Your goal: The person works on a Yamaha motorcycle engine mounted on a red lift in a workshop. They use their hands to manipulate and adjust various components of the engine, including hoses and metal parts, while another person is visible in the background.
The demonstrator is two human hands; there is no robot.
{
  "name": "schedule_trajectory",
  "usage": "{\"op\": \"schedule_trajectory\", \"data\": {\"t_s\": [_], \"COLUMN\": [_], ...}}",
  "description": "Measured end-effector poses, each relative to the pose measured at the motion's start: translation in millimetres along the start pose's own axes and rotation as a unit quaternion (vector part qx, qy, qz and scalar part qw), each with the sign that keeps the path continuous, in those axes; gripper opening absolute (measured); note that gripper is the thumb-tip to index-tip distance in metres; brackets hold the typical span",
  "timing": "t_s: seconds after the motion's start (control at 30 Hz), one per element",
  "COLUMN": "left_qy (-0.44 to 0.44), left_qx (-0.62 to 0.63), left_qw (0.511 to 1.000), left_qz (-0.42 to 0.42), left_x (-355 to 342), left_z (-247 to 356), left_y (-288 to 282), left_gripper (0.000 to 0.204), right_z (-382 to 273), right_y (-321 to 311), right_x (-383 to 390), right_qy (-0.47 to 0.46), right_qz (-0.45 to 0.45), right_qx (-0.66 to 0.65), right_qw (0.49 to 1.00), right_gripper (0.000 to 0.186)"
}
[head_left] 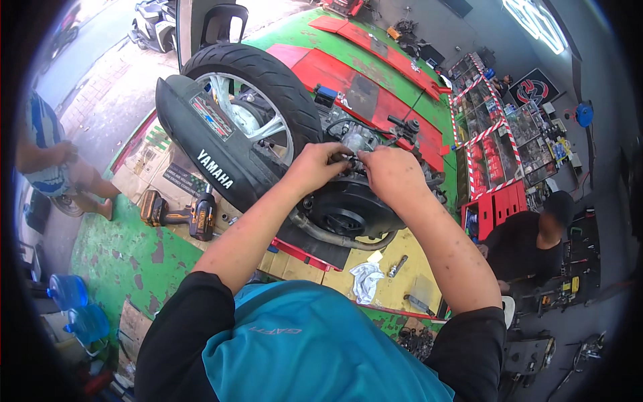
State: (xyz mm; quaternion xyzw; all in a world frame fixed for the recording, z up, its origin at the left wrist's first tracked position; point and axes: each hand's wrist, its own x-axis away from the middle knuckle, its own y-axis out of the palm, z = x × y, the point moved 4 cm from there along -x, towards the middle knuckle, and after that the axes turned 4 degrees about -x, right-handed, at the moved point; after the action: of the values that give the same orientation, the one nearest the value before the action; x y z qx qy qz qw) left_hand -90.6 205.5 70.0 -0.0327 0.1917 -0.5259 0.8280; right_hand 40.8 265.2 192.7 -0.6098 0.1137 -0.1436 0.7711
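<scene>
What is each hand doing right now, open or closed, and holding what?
Left hand: fingers curled closed on a small engine part of the scooter.
Right hand: fingers pinched on the same part; what exactly it holds cannot be told.

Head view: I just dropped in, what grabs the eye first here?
Both bare hands meet at the picture's centre: the left hand and right hand work on a small grey metal part atop the black scooter engine. Just left rises the black rear tyre on its silver spoked rim. A yellow-and-black cordless impact wrench lies on cardboard, lower left.
</scene>
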Motion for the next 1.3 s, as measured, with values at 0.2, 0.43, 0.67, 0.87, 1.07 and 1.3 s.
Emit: {"op": "schedule_trajectory", "data": {"t_s": [0.2, 0.43, 0.67, 0.87, 1.07, 1.3], "left_qy": [0.052, 0.071, 0.111, -0.002, 0.008, -0.053], "left_qx": [-0.038, -0.131, -0.069, 0.029, 0.074, 0.096], "left_qw": [0.997, 0.985, 0.99, 0.993, 0.981, 0.972], "left_qz": [-0.042, -0.089, -0.058, -0.118, -0.179, -0.21], "left_x": [-10.5, -22.9, -19.8, -22.8, -25.4, -21.6], "left_z": [2.9, 9.9, -10.7, -19.0, -24.1, -16.9], "left_y": [-10.1, -13.5, -5.3, -2.3, 5.6, 0.1], "left_gripper": [0.032, 0.027, 0.025, 0.026, 0.021, 0.025], "right_z": [-24.6, -42.4, -32.5, -28.1, -22.6, 4.6], "right_y": [-4.6, 6.0, 19.7, 17.8, 9.2, 14.0], "right_x": [-4.1, 2.7, -0.3, -0.6, -2.5, -20.0], "right_qy": [0.015, 0.017, 0.056, 0.02, 0.008, -0.113], "right_qz": [-0.067, -0.044, -0.114, -0.088, -0.093, -0.164], "right_qx": [0.019, 0.066, 0.096, 0.103, 0.072, 0.125], "right_qw": [0.997, 0.997, 0.987, 0.991, 0.993, 0.972], "right_gripper": [0.018, 0.021, 0.019, 0.013, 0.015, 0.017]}}
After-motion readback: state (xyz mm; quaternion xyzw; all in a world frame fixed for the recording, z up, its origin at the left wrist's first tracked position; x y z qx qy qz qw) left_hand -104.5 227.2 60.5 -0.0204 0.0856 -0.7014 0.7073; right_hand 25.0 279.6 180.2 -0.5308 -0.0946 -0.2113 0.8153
